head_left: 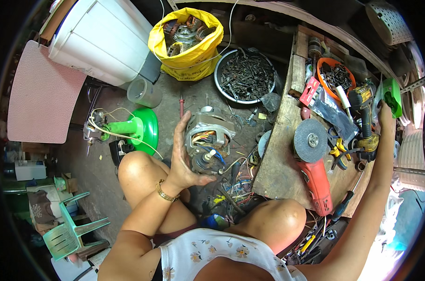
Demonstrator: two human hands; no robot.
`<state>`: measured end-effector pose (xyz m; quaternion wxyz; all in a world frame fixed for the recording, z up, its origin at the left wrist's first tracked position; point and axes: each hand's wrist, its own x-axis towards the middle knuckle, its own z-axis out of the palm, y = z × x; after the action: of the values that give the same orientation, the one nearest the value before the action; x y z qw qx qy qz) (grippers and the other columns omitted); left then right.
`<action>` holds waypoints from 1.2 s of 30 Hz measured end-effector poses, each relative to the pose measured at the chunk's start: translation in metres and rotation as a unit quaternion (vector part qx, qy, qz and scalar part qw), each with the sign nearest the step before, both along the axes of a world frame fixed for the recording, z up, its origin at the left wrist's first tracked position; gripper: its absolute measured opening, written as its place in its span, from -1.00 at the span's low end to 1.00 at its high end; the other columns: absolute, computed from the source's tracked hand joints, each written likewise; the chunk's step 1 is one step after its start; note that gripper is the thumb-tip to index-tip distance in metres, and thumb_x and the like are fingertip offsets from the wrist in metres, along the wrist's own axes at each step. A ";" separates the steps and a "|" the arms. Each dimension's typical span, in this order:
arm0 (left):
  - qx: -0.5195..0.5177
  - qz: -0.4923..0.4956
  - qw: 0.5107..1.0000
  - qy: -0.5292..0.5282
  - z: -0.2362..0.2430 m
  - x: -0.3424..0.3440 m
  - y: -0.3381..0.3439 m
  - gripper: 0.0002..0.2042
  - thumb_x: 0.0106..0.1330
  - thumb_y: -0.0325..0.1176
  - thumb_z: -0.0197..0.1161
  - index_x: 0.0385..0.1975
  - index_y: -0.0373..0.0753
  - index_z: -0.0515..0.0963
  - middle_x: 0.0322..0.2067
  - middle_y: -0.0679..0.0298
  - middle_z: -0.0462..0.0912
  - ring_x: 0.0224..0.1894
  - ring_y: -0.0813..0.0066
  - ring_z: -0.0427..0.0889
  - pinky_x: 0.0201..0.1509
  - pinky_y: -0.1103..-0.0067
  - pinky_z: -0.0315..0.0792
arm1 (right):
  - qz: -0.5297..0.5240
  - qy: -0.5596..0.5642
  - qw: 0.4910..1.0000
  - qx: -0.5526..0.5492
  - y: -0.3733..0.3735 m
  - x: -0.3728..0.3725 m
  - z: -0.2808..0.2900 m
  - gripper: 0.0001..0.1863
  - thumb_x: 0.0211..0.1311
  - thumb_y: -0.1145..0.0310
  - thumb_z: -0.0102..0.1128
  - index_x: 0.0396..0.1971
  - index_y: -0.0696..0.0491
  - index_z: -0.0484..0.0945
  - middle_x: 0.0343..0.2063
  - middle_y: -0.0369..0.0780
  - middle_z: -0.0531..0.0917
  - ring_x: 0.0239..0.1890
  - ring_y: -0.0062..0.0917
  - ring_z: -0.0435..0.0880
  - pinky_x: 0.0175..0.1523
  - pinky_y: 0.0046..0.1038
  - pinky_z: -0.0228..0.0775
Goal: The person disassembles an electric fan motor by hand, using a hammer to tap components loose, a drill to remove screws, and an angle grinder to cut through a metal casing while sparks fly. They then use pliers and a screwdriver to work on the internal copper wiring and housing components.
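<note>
My left hand is closed round an electric fan motor, a grey metal body with coloured wires and a white-tipped shaft. It is held up above the floor between my knees. My right arm stretches far to the right, and my right hand is at a green plastic container beyond the wooden bench. The fingers there are too small and partly hidden to show whether they grip anything. A yellow-and-black cordless drill lies just left of that hand.
The wooden bench bears a red angle grinder, pliers and an orange bowl of screws. Further off stand a metal basin of screws and a yellow bag of motors. A green fan base lies left; loose wires lie near my knees.
</note>
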<state>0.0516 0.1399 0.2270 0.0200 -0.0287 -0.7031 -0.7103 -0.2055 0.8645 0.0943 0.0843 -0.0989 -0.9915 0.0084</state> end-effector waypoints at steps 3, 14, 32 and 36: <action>-0.013 -0.013 0.999 0.026 -0.006 -0.003 -0.003 0.37 -0.41 -0.01 0.69 0.43 -0.33 -0.13 0.35 0.10 0.08 0.33 0.23 0.28 0.42 0.36 0.16 | 0.028 -0.059 0.998 0.019 0.011 0.003 0.041 -0.71 0.31 0.39 -0.09 -0.15 0.06 0.64 -0.17 0.14 0.65 -0.06 -0.02 0.63 0.02 -0.12 0.39; 0.049 0.061 0.996 -0.049 -0.011 0.005 0.007 0.36 -0.38 0.31 0.58 0.42 -0.29 -0.04 0.22 0.19 0.27 0.23 0.27 0.36 0.31 0.31 0.31 | -0.105 -0.083 0.987 -0.085 -0.068 0.021 0.124 -0.60 0.05 0.13 0.32 -0.16 0.07 0.61 -0.12 0.01 0.67 0.00 -0.13 0.63 0.07 -0.20 0.45; 0.013 -0.062 0.998 -0.006 0.000 -0.002 0.016 0.34 -0.39 0.02 0.68 0.41 -0.34 -0.08 0.26 0.05 0.24 0.28 0.22 0.36 0.41 0.36 0.19 | 0.199 -0.011 0.979 -0.037 -0.299 0.107 0.102 -0.82 0.00 0.33 0.36 -0.32 -0.09 0.73 -0.48 -0.10 0.70 -0.39 -0.17 0.70 -0.26 -0.22 0.54; -0.008 -0.075 0.997 0.016 -0.006 0.010 0.000 0.33 -0.39 -0.01 0.67 0.42 -0.32 -0.09 0.32 0.06 0.15 0.33 0.21 0.28 0.43 0.36 0.13 | 0.199 -0.075 0.974 -0.074 -0.316 0.103 0.112 -0.85 0.03 0.33 0.36 -0.36 -0.02 0.72 -0.46 -0.08 0.70 -0.36 -0.16 0.70 -0.22 -0.22 0.52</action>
<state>0.0617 0.1396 0.2208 -0.0221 -0.0925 -0.7040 -0.7038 -0.1026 0.5484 0.2068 -0.0011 0.0944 -0.9913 0.0912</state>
